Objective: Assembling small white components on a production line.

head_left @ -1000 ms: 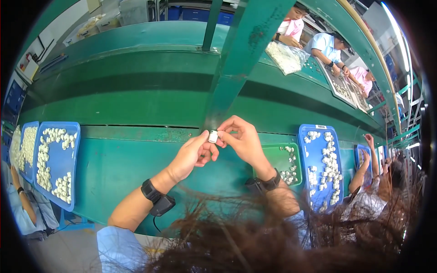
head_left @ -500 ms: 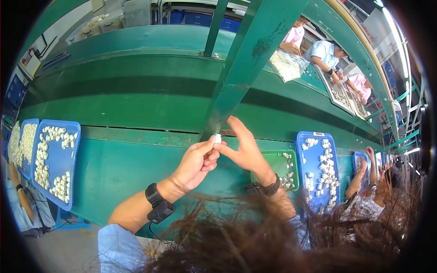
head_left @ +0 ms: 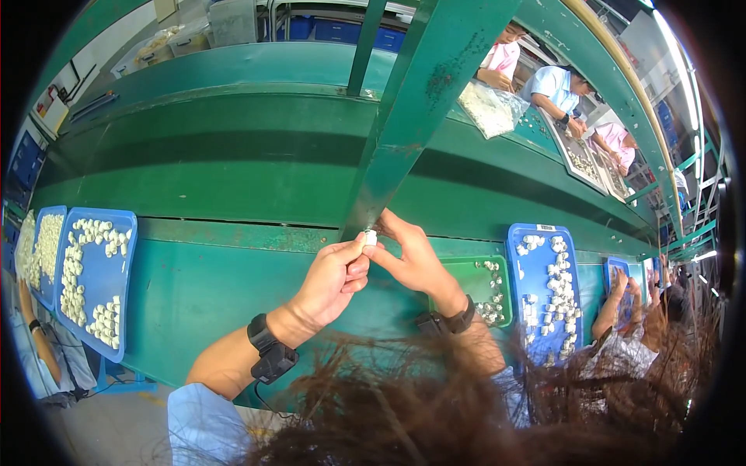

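A small white cap-like plastic part is pinched at the fingertips of my left hand, with its other fingers curled in. From the other side my right hand closes on the same part, thumb against it and index finger arched over its top. Both hands meet above the green workbench, close to the foot of a green post. Beside my right wrist lies a green tray with several small white-and-metal pieces. The inner fingertips and the part's far side are hidden.
On the right a blue tray holds many white parts. Another blue tray of white parts lies at the left. The slanting green post rises just beyond my hands. Other people work across the bench and at both sides.
My right index finger has come down and in toward the white part, its fingers now closer together. My left hand keeps its pinch almost unmoved. At far right, a co-worker's raised hand has lowered.
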A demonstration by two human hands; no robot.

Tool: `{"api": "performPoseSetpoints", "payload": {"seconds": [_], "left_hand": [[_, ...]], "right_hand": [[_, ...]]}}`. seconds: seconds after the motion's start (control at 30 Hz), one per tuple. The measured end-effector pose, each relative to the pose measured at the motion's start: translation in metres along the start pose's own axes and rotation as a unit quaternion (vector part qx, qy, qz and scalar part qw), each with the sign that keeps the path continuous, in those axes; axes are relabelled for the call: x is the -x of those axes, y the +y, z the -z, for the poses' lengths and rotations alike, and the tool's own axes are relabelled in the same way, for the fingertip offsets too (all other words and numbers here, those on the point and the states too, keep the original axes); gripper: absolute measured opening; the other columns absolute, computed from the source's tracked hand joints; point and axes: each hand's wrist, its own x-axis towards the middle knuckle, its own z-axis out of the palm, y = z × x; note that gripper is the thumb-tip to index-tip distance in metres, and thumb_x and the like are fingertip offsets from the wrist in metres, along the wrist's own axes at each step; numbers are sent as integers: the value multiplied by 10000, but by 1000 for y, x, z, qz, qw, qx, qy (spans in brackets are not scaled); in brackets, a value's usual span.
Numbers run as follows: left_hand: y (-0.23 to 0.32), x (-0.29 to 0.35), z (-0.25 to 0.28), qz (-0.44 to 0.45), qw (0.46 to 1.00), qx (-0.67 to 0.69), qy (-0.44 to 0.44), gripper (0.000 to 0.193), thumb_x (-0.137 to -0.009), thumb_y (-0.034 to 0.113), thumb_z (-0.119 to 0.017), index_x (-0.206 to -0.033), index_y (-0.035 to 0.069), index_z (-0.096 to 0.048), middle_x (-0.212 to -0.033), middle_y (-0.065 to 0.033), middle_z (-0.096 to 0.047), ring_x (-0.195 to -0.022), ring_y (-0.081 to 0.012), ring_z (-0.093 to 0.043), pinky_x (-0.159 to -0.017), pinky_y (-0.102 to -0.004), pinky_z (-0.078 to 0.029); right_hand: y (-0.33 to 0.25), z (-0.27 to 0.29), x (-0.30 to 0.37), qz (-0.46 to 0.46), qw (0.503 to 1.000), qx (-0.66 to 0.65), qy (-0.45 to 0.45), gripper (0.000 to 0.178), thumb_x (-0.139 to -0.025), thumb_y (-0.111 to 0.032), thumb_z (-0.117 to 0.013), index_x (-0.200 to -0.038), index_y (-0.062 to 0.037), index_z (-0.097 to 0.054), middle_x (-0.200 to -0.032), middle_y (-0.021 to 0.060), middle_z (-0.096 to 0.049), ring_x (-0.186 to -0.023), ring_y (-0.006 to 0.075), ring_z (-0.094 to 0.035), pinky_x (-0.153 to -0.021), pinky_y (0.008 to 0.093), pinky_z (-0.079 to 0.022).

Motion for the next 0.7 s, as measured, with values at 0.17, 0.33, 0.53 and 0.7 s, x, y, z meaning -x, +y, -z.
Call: {"api": "performPoseSetpoints", "payload": {"seconds": [0.17, 0.33, 0.53, 0.7], "left_hand": [[3, -2, 1, 9, 1000, -10, 9, 340, -1119, 302, -518, -1120, -4, -666, -667, 100, -389, -558, -15, -310, -482, -202, -254], [4, -3, 2, 13, 1000, -13, 18, 353, -1118, 305, -521, -1120, -17, -664, -661, 102, -387, -552, -11, -301, -477, -201, -240], [9, -7, -4, 29, 999, -14, 28, 321, -1106, 292, -548, -1106, -3, -676, -651, 100, -378, -532, -14, -291, -465, -207, -241], [-10, 4, -10, -51, 997, -51, 19, 305, -1094, 294, -568, -1100, 9, -675, -659, 83, -436, -526, -19, -340, -469, -198, -265]], "right_hand": [[1, 0, 1, -10, 1000, 27, 1, 751, -940, -122, -744, -1555, 86, -367, -1375, 280, -628, -1290, 363, -637, -1084, 427, -507], [8, -4, 3, 6, 999, 43, 17, 727, -939, -127, -744, -1537, 98, -395, -1346, 283, -643, -1252, 368, -660, -1068, 422, -513], [6, -3, 4, 8, 999, 39, 30, 700, -936, -131, -748, -1509, 108, -424, -1315, 286, -657, -1230, 372, -671, -1046, 425, -524], [-31, 18, 12, 35, 988, 151, 16, 551, -902, -114, -783, -1385, 55, -578, -1263, 221, -697, -1172, 349, -696, -1012, 415, -549]]}}
